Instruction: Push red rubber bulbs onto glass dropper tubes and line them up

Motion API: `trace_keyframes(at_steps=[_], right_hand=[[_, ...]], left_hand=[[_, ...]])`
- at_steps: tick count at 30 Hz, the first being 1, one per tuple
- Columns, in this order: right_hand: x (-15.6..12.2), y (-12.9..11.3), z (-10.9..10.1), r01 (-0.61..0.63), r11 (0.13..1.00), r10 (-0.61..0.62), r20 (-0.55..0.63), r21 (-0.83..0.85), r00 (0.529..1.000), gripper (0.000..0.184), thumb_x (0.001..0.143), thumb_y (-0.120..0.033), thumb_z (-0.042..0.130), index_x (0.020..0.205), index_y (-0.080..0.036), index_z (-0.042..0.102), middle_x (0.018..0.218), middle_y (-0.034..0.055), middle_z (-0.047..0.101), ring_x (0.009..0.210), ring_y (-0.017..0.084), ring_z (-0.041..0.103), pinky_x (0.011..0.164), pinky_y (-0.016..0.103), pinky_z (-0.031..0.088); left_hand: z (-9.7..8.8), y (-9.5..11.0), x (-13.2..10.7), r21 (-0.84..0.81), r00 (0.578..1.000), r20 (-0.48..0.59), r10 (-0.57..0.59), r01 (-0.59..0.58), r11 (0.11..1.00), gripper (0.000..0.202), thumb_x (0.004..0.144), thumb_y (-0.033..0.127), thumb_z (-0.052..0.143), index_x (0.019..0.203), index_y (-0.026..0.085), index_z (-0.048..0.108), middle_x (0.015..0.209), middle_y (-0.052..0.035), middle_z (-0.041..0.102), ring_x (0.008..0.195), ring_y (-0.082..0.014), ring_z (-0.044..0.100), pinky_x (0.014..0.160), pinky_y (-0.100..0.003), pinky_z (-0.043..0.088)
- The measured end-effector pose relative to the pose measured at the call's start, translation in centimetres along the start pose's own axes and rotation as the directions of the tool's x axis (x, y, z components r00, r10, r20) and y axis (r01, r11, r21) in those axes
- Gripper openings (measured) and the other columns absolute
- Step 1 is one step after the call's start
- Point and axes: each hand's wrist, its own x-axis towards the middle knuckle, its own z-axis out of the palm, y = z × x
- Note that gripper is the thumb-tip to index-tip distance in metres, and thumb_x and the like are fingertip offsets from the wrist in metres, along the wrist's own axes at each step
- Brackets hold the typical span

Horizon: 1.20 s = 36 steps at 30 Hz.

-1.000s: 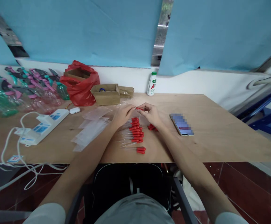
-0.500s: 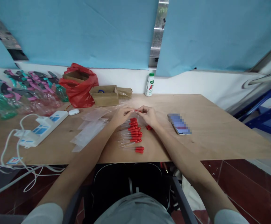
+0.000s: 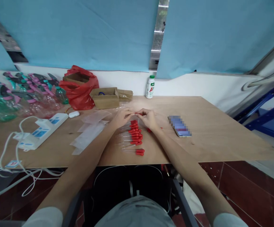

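My left hand and my right hand meet fingertip to fingertip over the middle of the wooden table. Between them they pinch one small dropper with a red bulb. Just below the hands lies a row of several glass droppers with red bulbs. A few loose red bulbs show under my right wrist. Clear plastic bags lie flat to the left of my left forearm.
A phone lies right of my hands. A white power strip with cables and an earbud case sit at left. Behind are a red bag, cardboard boxes, a white bottle and bagged coloured items.
Both hands stay together on the dropper; only the view has shifted slightly, so everything sits a little lower and to the left.
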Motion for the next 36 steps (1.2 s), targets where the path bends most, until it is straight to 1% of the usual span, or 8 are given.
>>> trace_keyframes(at_steps=[4,10,14,19,22,26,32,36], right_hand=[[-0.03,-0.17,0.06,0.001,1.0,-0.001,-0.023,0.001,1.0,0.024,0.086,-0.04,0.076,0.09,-0.017,0.078,0.09,0.0076,0.081,0.081,0.022,0.073,0.078,0.034,0.057],[0.12,-0.4,0.12,-0.028,0.998,0.028,0.01,0.052,1.0,0.022,0.084,-0.034,0.077,0.1,-0.018,0.078,0.1,0.0091,0.083,0.09,0.023,0.076,0.084,0.035,0.06],[0.14,-0.54,0.07,-0.036,0.998,0.035,0.02,0.047,0.999,0.021,0.083,-0.034,0.079,0.095,-0.017,0.079,0.097,0.009,0.083,0.088,0.022,0.076,0.086,0.036,0.059],[0.08,-0.78,0.17,-0.062,0.994,0.063,-0.003,0.095,0.998,0.026,0.079,-0.04,0.082,0.09,-0.017,0.079,0.092,0.0094,0.082,0.084,0.023,0.074,0.083,0.036,0.059],[0.07,-0.75,0.36,-0.071,0.99,0.072,-0.006,0.121,0.997,0.03,0.078,-0.044,0.083,0.089,-0.017,0.08,0.09,0.009,0.082,0.081,0.022,0.073,0.082,0.036,0.058],[0.1,-0.71,0.46,-0.085,0.988,0.087,-0.004,0.126,0.996,0.032,0.077,-0.047,0.084,0.085,-0.016,0.079,0.086,0.0084,0.081,0.077,0.021,0.071,0.078,0.035,0.057],[-0.07,-0.91,0.0,-0.01,1.0,0.01,0.028,0.013,1.0,0.028,0.081,-0.045,0.08,0.081,-0.017,0.079,0.084,0.008,0.08,0.076,0.022,0.07,0.08,0.036,0.056],[-0.08,-0.81,-0.15,0.014,1.0,-0.014,0.03,0.014,0.999,0.031,0.084,-0.049,0.078,0.082,-0.018,0.08,0.085,0.008,0.08,0.077,0.022,0.07,0.079,0.036,0.056]], left_hand=[[-0.12,0.22,-0.06,0.012,1.0,0.001,-0.026,0.026,1.0,0.033,0.108,0.038,0.054,0.105,0.021,0.083,0.081,-0.004,0.066,0.076,-0.0179,0.059,0.074,-0.033,0.046],[-0.28,0.45,-0.18,-0.042,0.996,-0.037,-0.079,0.077,0.996,0.03,0.105,0.037,0.057,0.108,0.022,0.083,0.098,-0.0069,0.076,0.087,-0.0194,0.067,0.079,-0.034,0.051],[0.04,0.38,-0.33,-0.153,0.984,-0.034,-0.174,0.167,0.974,0.027,0.101,0.041,0.062,0.108,0.022,0.081,0.103,-0.0074,0.079,0.092,-0.0217,0.071,0.081,-0.035,0.053],[0.34,0.28,-0.21,-0.339,0.962,-0.058,-0.268,0.233,0.912,0.029,0.094,0.047,0.072,0.097,0.018,0.074,0.086,-0.0044,0.075,0.078,-0.0183,0.066,0.074,-0.031,0.051],[0.31,0.04,-0.17,-0.355,0.96,-0.065,-0.272,0.233,0.906,0.032,0.092,0.049,0.075,0.087,0.017,0.073,0.08,-0.0038,0.072,0.073,-0.0166,0.062,0.07,-0.03,0.048],[0.2,-0.19,-0.24,-0.38,0.962,-0.049,-0.268,0.23,0.896,0.032,0.091,0.047,0.075,0.087,0.016,0.074,0.081,-0.0048,0.073,0.072,-0.0164,0.061,0.068,-0.03,0.047],[0.31,-0.44,-0.29,-0.312,0.964,-0.008,-0.265,0.25,0.917,0.028,0.092,0.045,0.075,0.088,0.017,0.074,0.084,-0.0044,0.075,0.074,-0.0167,0.062,0.071,-0.03,0.047],[0.21,-0.41,-0.18,-0.289,0.963,-0.013,-0.271,0.256,0.923,0.027,0.092,0.044,0.074,0.088,0.017,0.074,0.081,-0.0033,0.073,0.072,-0.016,0.06,0.068,-0.029,0.045]])
